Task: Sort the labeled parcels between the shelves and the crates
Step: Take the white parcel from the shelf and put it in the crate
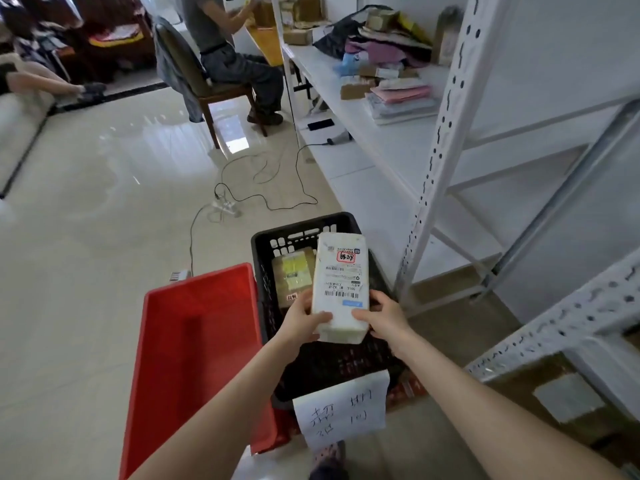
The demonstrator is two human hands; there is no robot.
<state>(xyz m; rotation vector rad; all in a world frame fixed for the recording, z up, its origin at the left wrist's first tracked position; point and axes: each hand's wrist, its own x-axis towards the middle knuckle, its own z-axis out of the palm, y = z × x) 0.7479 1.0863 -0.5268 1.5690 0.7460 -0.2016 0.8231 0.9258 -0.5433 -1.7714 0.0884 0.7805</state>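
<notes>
Far left: bare tiled floor (86, 220), wide and open, glossy. A power strip (227, 206) with loose cables lies on it, beyond the crates towards the shelves.

Red crate (194, 341) on the floor, long side running away from us. We see nothing inside it. Its right edge is touching or just beside the black crate (266, 292).

Black crate: lattice walls. A brown parcel (292, 275) lies in its far left corner. A handwritten paper sign (341, 410) hangs over the near edge.

Left hand (300, 323) grips the near left corner of the white parcel (341, 282), thumb on top, fingers curled beneath. The parcel is held above the black crate, label up, long axis pointing away from us, its far end over the far edge of the crate.

Right hand (382, 315) grips the near right corner, thumb on top, fingers wrapped around the side.

Right: white shelves (381, 140), the perforated upright (445, 140) near the black crate's far right corner. Stacked parcels sit far back along the shelf; the near stretch of board is bare.
</notes>
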